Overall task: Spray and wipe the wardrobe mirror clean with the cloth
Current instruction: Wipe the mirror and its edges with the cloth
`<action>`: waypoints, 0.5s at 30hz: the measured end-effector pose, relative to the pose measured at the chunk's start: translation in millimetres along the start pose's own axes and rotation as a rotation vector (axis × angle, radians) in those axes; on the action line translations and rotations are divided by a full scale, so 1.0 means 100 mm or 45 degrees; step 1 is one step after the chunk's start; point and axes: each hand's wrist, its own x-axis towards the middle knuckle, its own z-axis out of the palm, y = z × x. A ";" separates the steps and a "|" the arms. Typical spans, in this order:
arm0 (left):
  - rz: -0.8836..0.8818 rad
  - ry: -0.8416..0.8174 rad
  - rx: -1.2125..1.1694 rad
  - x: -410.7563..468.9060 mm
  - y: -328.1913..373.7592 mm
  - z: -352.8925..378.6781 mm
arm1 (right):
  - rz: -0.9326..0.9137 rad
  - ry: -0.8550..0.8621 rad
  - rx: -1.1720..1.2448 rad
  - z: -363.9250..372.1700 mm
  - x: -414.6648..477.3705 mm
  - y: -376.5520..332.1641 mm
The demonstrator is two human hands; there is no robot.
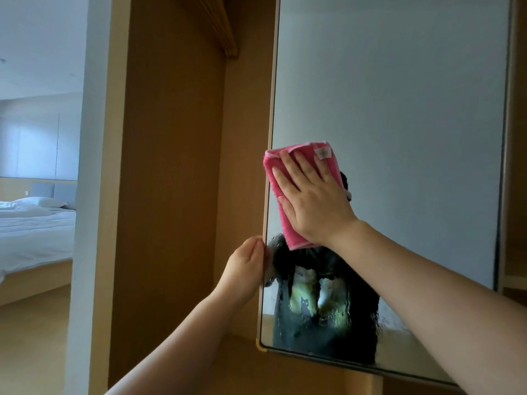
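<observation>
White bedding: a bed (34, 226) with a pillow lies at the far left, seen through an opening into another room, well apart from the work.
Pale wall edge: a light vertical wall end (85, 195) stands just right of the bed view.
Brown wood: the open wardrobe interior (171, 166) fills the middle left, with a wooden rail (219, 27) high up under its top.
Left hand: the left hand (245, 266) reaches up from the lower left and curls around the left edge of the mirror door; its grip is closed on that edge, thumb toward the camera, fingertips hidden behind the frame.
Mirror: the wardrobe mirror (399, 95) is a tall framed panel taking up the right half of the view, tilted slightly, its lower left corner capped in tan.
Glass surface: the upper part reflects a plain grey wall; the lower part looks streaked and wet, blurring the reflection of a dark shirt.
Cloth: a folded pink cloth (275, 178) lies flat against the glass close to the mirror's left edge, about halfway up.
Right hand: the right hand (313, 201) presses on the cloth with an open palm, fingers spread and pointing up and left; its grip is flat, not pinching the fabric.
Right forearm: bare, crossing the lower right of the mirror.
</observation>
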 end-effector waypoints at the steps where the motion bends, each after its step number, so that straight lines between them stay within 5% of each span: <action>1: -0.001 -0.024 0.016 -0.05 -0.06 0.00 | 0.001 -0.005 -0.006 0.00 0.00 0.00; 15: -0.013 -0.149 0.039 -0.33 -0.36 0.00 | 0.051 0.093 -0.063 0.16 0.00 -0.09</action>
